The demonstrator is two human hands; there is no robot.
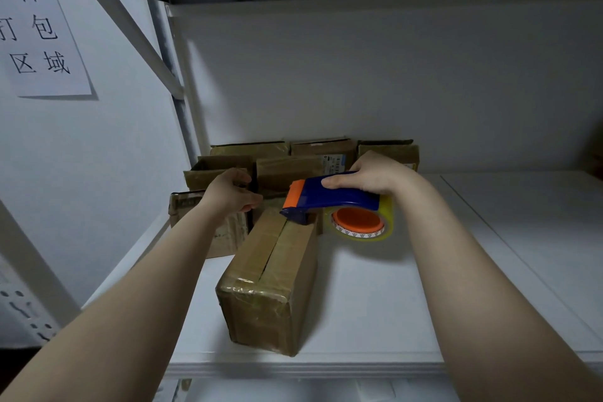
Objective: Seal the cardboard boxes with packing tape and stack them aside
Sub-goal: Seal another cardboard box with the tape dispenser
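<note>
A long cardboard box (270, 274) lies on the white shelf (408, 287), its top seam running away from me and partly taped. My right hand (372, 176) grips a blue tape dispenser (329, 197) with an orange blade guard and a clear tape roll on an orange core. The dispenser's nose touches the far end of the box's top seam. My left hand (230, 192) hovers by the box's far left corner with fingers curled; whether it touches or holds anything is unclear.
Several taped cardboard boxes (293, 157) are stacked at the back left of the shelf against the wall. A shelf upright (182, 114) stands on the left. A paper sign (39, 33) hangs on the left wall. Another shelf level runs overhead.
</note>
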